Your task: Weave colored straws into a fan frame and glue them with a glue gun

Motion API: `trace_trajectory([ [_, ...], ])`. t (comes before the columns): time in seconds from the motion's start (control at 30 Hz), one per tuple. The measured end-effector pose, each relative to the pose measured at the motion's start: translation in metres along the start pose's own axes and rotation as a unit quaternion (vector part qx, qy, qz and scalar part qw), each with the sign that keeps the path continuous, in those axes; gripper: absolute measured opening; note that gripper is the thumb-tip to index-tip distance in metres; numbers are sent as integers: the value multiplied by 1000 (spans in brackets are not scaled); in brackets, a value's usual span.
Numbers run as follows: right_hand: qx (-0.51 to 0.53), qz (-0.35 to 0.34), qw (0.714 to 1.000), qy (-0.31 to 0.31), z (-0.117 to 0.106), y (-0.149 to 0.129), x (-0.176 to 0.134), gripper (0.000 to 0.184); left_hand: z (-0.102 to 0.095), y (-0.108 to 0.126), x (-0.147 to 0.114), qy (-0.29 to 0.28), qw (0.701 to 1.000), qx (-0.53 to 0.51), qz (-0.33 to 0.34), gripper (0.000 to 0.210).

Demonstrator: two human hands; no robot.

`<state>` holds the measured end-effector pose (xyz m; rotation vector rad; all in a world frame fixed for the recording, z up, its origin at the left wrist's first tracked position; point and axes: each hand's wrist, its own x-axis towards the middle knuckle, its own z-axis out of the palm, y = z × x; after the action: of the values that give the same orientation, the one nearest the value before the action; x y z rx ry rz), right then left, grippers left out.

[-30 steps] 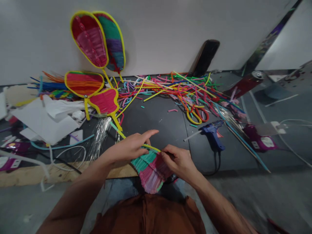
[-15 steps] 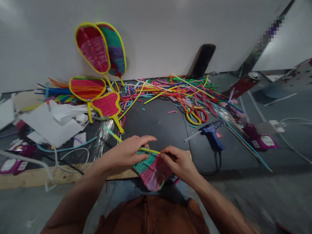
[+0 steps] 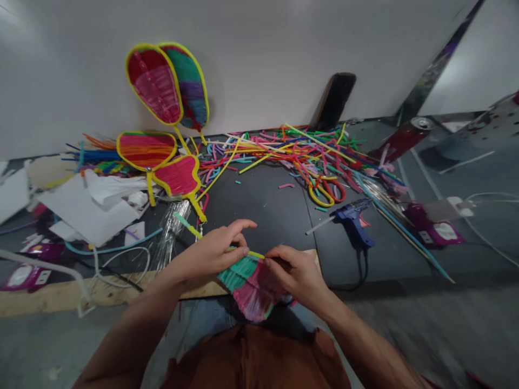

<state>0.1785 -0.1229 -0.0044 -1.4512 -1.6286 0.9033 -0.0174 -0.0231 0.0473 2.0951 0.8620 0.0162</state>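
A fan-shaped panel of pipe cleaners [image 3: 245, 286], teal on the left and pink towards the right, hangs over the table's front edge between my hands. A yellow pipe cleaner [image 3: 257, 254] lies along its top edge. My left hand [image 3: 219, 247] is closed on that edge with the thumb pressed down on it and the index finger stretched out. My right hand [image 3: 298, 270] pinches the yellow strip's right end at the panel's corner; its fingers partly hide the pink side. A green-and-yellow pipe-cleaner stem [image 3: 188, 225] sticks out beyond my left hand.
Finished yellow-rimmed fans [image 3: 156, 86] stand at the back left. Loose pipe cleaners [image 3: 275, 148] are heaped along the wall. To the right are scissors [image 3: 322, 193], a blue glue gun [image 3: 353, 224], a phone [image 3: 335, 100] and a drink can [image 3: 406, 138]. Papers [image 3: 89, 210] lie left.
The left thumb has moved right along the yellow pipe cleaner, and its fingers have curled in more. My right hand keeps its pinch, and the panel has shifted slightly.
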Motion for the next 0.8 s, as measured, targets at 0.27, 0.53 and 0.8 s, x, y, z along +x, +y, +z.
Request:
trace_trajectory([
  [0.27, -13, -16, 1000, 2, 3, 1, -1, 12, 1, -3, -3, -40, 998, 40, 29, 49],
  [0.53, 6, -29, 1000, -8, 1, -1, -2, 13, 6, -5, -5, -40, 995, 50, 81, 23],
  [0.8, 60, 28, 997, -42, -1, 0, 2, 14, 4, -2, -3, -28, 994, 50, 94, 18],
])
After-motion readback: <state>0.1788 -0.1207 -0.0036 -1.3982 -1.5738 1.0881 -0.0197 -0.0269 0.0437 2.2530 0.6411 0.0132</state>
